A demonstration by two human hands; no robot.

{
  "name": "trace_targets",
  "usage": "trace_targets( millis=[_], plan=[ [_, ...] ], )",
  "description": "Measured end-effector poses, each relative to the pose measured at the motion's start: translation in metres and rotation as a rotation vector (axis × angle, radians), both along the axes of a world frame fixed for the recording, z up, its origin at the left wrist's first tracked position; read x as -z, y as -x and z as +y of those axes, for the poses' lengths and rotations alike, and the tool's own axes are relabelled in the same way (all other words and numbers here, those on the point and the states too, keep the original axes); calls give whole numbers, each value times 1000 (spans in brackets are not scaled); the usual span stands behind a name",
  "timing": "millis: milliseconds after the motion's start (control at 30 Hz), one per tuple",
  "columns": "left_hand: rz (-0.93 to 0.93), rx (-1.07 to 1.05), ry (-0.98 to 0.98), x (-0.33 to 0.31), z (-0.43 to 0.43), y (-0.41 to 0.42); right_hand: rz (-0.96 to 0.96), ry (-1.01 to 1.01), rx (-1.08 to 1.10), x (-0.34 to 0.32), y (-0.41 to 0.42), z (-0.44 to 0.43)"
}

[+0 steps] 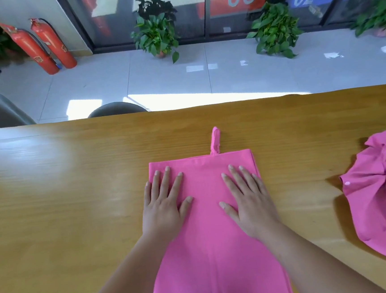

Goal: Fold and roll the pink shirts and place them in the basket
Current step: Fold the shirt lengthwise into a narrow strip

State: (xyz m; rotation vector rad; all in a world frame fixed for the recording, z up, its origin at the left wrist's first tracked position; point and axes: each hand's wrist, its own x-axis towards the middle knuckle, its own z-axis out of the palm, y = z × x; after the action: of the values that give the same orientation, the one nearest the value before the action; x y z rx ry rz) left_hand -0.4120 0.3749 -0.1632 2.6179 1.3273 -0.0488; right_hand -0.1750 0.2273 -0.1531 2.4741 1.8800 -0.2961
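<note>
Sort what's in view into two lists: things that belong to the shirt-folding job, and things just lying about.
Job:
- folded pink shirt, pressed flat under the left hand and right hand
- crumpled pink shirt, at the right on the table
- no basket in view

Lying about:
- two fire extinguishers
- potted plants on the floor
- chair beyond the table
</note>
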Motion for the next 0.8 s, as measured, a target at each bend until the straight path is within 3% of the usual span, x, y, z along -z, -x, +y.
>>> trace_targets(
  millis=[267, 433, 567, 700, 800],
  plan=[
    [-120, -116, 25, 4, 37, 2, -18, -54, 354, 8, -31, 33],
    [-241, -476, 58, -16, 59, -13, 122, -133, 623, -17, -43, 61],
    [-227, -732, 233, -30, 82, -19, 337, -4, 810, -41, -57, 86],
    [-167, -741, 364, -41, 93, -20, 486, 145, 884, -45, -73, 95],
    [-184, -678, 469, -46, 104, -18, 442, 117, 800, -44, -79, 91]
  ],
)
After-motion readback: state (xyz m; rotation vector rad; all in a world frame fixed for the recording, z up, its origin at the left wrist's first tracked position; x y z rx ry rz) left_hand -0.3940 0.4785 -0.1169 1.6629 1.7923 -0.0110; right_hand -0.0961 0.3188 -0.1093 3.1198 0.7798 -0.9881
